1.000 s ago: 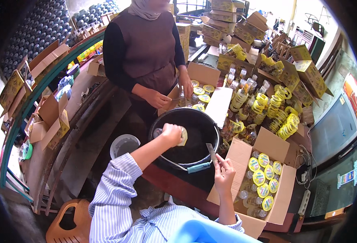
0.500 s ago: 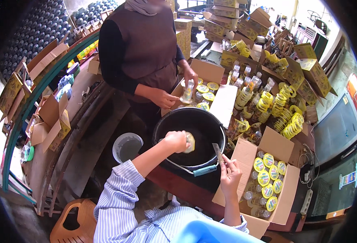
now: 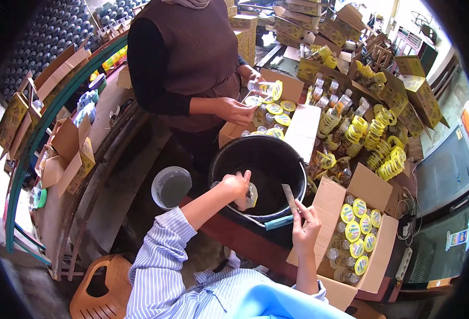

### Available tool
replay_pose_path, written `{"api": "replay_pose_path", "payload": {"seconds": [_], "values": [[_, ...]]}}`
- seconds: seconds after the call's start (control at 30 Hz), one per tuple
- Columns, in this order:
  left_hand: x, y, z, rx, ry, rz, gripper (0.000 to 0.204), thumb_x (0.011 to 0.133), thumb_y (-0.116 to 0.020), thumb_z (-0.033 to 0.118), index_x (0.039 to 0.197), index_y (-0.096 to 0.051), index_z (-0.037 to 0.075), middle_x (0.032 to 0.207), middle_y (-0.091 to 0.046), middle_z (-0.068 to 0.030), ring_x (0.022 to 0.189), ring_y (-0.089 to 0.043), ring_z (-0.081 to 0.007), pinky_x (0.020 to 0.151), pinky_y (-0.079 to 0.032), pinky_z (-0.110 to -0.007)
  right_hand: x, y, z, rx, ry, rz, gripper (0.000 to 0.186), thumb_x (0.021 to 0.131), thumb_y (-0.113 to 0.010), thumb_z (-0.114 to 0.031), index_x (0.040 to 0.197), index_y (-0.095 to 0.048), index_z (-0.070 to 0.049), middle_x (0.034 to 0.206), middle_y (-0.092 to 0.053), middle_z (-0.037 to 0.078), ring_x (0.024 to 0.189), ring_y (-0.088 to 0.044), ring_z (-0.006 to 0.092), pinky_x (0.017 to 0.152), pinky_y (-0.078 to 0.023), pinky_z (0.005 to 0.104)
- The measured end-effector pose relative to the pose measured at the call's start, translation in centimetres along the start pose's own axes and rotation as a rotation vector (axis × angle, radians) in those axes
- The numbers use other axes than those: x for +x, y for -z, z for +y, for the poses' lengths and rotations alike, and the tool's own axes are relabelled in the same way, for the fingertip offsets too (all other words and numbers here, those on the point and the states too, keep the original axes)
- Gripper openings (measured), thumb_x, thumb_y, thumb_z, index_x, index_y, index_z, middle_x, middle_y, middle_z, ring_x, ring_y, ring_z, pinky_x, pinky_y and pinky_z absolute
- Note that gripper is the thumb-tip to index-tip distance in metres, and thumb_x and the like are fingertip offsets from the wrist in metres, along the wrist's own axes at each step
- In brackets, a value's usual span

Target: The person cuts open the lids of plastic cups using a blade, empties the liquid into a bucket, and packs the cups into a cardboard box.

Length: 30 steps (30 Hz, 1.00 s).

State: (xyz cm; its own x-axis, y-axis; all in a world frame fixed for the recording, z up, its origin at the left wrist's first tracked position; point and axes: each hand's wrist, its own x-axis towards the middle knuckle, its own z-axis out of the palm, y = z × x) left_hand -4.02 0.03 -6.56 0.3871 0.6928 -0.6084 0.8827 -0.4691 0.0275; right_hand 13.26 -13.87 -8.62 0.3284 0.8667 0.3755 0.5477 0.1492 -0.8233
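Shifted within the last second: held in the left hand (image 3: 237, 187), one clear cup (image 3: 252, 195) with a yellowish end, now nearer the front rim of the black bucket (image 3: 277, 162), above its mouth, seemingly turned more edge-on, with one digit lifted away from it. Raised and tipped onto its side behind the bucket, in a co-worker's hand (image 3: 253, 77): a second cup (image 3: 264, 87), yellow end outward. Probable meaning for the work: one piece each, both mid-handling, neither put down. Little altered at the bucket's right front: pinched in the right hand (image 3: 305, 220), one flat grey blade (image 3: 290, 198), tip up, apart from the clear cup; touching the bucket's rim or not, hard to tell. Counted: one bucket, on the bench (image 3: 226, 234); one pale pail (image 3: 155, 191) to its left; one near carton (image 3: 370, 183) to its right, with eight yellow round ends (image 3: 352, 231) showing, paler pieces alongside too jumbled to count; one far carton (image 3: 292, 85) behind it, with at least five.
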Motion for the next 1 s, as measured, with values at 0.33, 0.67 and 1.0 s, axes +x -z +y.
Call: {"api": "replay_pose_path", "payload": {"seconds": [0.33, 0.67, 1.0], "values": [[-0.7, 1.0, -1.1, -0.271, -0.172, 0.615, 0.044, 0.063, -0.063, 0.007, 0.101, -0.042, 0.002, 0.097, -0.049, -0.0192, 0.084, -0.058, -0.0357, 0.069, -0.049, -0.045, 0.4, -0.8, -0.2, -0.002, 0.034, 0.027, 0.028, 0.076, -0.057, 0.002, 0.102, -0.064, -0.006, 0.066, -0.043, 0.005, 0.06, -0.045, 0.0148, 0.055, -0.037, 0.0263], [-0.6, 0.1, -0.5, 0.014, -0.022, 0.292, 0.044, 0.06, -0.07, 0.029, 0.095, -0.057, 0.005, 0.091, -0.063, -0.0155, 0.084, -0.063, -0.0274, 0.071, -0.05, -0.037, 0.2, -0.1, -0.9, -0.045, 0.024, 0.022, 0.028, 0.076, -0.057, 0.002, 0.102, -0.064, -0.006, 0.066, -0.045, 0.006, 0.061, -0.047, 0.0158, 0.057, -0.038, 0.027], [-1.8, 1.2, -0.5, 0.005, 0.012, 0.289, 0.037, 0.058, -0.072, 0.03, 0.085, -0.066, 0.005, 0.084, -0.065, -0.0127, 0.08, -0.064, -0.0257, 0.069, -0.051, -0.034, -0.1, 0.6, -0.6, -0.053, 0.016, 0.044, 0.027, 0.077, -0.057, 0.0, 0.102, -0.064, -0.006, 0.067, -0.047, 0.006, 0.062, -0.048, 0.0163, 0.058, -0.039, 0.0275]]}}
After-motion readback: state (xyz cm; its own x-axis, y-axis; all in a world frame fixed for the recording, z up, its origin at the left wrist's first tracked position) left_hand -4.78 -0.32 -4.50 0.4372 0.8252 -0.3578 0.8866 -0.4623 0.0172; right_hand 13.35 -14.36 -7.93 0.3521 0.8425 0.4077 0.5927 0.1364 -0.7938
